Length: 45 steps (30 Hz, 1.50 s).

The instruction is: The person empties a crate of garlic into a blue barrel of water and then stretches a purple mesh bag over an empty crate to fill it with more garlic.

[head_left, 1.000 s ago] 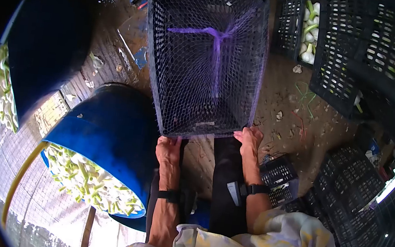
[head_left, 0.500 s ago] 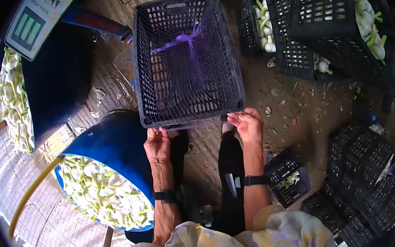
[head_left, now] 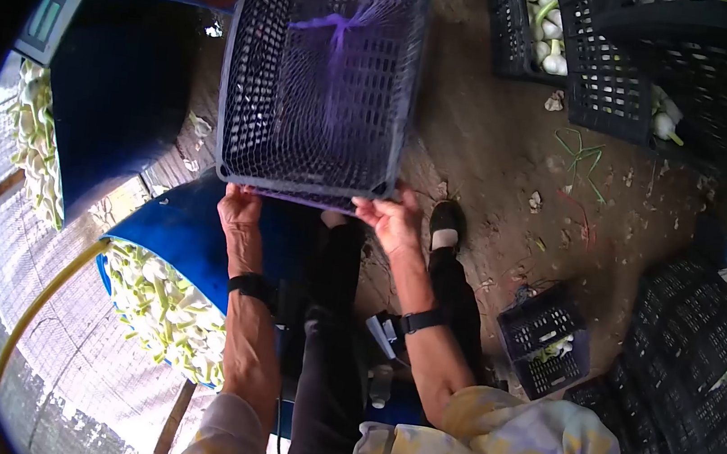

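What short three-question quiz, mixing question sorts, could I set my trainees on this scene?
1. Multiple choice: what covers or lines the black rectangular plastic crate?
A) an orange canvas sheet
B) a purple mesh net
C) a white paper bag

2. True or false: the left hand and the right hand are both at the crate's near rim.

3. Short answer: what shows in the mouth of the round blue plastic barrel at the lower left of the picture?

Key: 1. B; 2. True; 3. White-and-green garlic.
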Motion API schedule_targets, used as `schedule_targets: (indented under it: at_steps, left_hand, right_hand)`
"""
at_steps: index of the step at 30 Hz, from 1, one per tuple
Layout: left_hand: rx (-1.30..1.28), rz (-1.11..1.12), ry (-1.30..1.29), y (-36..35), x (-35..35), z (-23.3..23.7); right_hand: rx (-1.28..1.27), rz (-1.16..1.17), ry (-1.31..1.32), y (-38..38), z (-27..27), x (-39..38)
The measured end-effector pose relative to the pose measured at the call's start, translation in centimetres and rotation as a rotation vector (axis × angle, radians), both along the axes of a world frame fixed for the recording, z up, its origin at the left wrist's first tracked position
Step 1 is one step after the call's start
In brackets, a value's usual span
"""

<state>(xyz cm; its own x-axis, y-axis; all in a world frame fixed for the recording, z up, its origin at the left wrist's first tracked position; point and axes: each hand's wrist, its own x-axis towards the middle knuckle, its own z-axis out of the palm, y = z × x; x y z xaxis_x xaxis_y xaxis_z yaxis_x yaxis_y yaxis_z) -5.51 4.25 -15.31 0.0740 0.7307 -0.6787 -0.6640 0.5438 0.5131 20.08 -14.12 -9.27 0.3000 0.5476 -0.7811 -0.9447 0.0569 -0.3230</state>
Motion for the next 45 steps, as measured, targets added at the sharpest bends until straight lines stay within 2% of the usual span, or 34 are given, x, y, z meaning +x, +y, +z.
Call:
schedule_targets:
  at_steps: [2, 6, 9, 10, 12, 13, 14, 16, 17, 18, 20, 21, 22, 24, 26, 27, 28, 30, 32, 34, 35, 36, 37, 39, 40, 41, 42, 44, 45]
  left_hand:
    - [-0.182, 0.039, 0.216, 0.3, -1.4, -1.7]
    - [-0.168, 0.032, 0.167, 1.4, -1.9, -3.8]
    - [-0.208, -0.07, 0.163, 2.2, -2.3, -3.9]
    - [-0.212, -0.032, 0.11, 1.5, -2.2, -3.6]
    - [-0.284, 0.106, 0.198, 1.5, 0.3, -2.1]
    - [-0.262, 0.062, 0.08, 1.6, -1.5, -3.2]
    - [-0.411, 0.206, 0.28, 2.3, 3.2, 1.6]
    - [-0.409, 0.193, 0.235, 3.3, 1.6, 0.7]
    - [-0.395, 0.194, 0.19, 3.0, 1.0, 0.8]
    - [-0.402, 0.208, 0.169, 2.7, 0.8, 0.6]
    - [-0.344, 0.141, 0.1, 1.4, 0.6, 0.0]
    - [-0.298, 0.103, 0.087, 0.5, 1.1, -0.5]
    - [-0.336, 0.108, 0.134, 0.2, 3.4, 2.7]
    - [-0.316, 0.121, -0.01, -2.2, 4.2, 3.7]
    - [-0.307, 0.175, -0.041, -4.1, 4.7, 4.4]
    - [-0.257, 0.087, -0.118, -5.5, 4.0, 4.1]
    - [-0.339, 0.083, -0.017, -6.8, 4.8, 3.4]
    - [-0.357, 0.032, -0.009, -9.0, 5.5, 3.3]
    - [-0.399, 0.152, -0.005, -10.9, 6.2, 1.9]
    - [-0.389, 0.307, 0.003, -12.9, 5.7, -0.4]
    - [-0.491, 0.478, 0.078, -12.5, 5.9, 1.8]
    - [-0.319, 0.506, 0.062, -12.1, 5.2, 2.7]
    - [-0.309, 0.626, 0.087, -11.1, 4.6, 3.6]
    - [-0.303, 0.605, 0.296, -12.5, 0.9, 1.3]
    - [-0.307, 0.638, 0.319, -12.2, 0.6, 2.0]
    - [-0.431, 0.661, 0.434, -12.7, 0.1, 0.8]
    - [-0.438, 0.685, 0.445, -13.5, -0.2, 0.1]
    - [-0.425, 0.719, 0.454, -13.6, -0.4, 1.4]
    - [-0.374, 0.763, 0.455, -14.9, -0.5, 1.0]
  right_hand:
    - [-0.02, 0.007, 0.01, 0.3, -0.4, -1.8]
    - [0.095, -0.075, 0.008, 0.7, -2.1, -1.7]
    - [-0.005, -0.061, -0.042, 1.4, -3.0, -2.1]
    - [-0.075, -0.053, -0.082, 1.7, -2.9, -2.4]
    - [-0.114, 0.083, -0.262, 2.5, -1.5, -1.6]
    - [-0.162, 0.212, -0.219, 2.5, 0.3, -1.0]
    - [-0.211, 0.347, -0.186, 2.8, 2.0, 0.5]
    - [-0.36, 0.622, -0.267, 1.6, -1.1, 3.3]
    - [-0.485, 0.522, -0.388, 2.8, -1.4, 4.0]
    - [-0.514, 0.391, -0.469, 5.5, 0.9, 4.7]
    - [-0.334, 0.275, -0.154, 8.8, -0.1, 4.7]
    - [-0.337, 0.3, -0.165, 9.4, -0.3, 4.2]
    - [-0.422, 0.268, -0.213, 9.7, -0.3, 3.8]
    - [-0.511, 0.26, -0.279, 9.0, -1.2, 2.8]
    - [-0.476, 0.25, -0.246, 7.8, -2.6, 1.7]
    - [-0.445, 0.25, -0.266, 8.1, -1.5, 1.1]
    - [-0.445, 0.282, -0.275, 8.6, -0.5, 1.1]
    - [-0.336, 0.301, -0.218, 8.7, -0.1, 1.2]
    - [-0.334, 0.399, -0.198, 8.1, -0.5, 1.3]
    - [-0.234, 0.403, -0.16, 6.5, -0.6, 0.9]
    - [-0.214, 0.437, -0.128, 4.9, -0.4, 0.3]
    - [-0.195, 0.471, -0.095, 3.4, -0.2, -0.5]
    - [-0.152, 0.589, -0.058, 2.9, 0.6, -1.3]
    - [-0.141, 0.853, 0.019, 2.3, 2.6, -2.5]
    - [-0.182, 1.001, 0.052, 1.6, 3.2, -2.6]
    - [-0.13, 1.201, 0.116, 0.8, 3.4, -1.5]
    - [-0.197, 1.482, 0.073, 1.4, 4.8, -0.6]
    - [-0.194, 1.914, -0.176, 4.7, 8.3, -0.6]
    - [-0.116, 1.89, -0.3, 6.5, 9.8, -0.9]
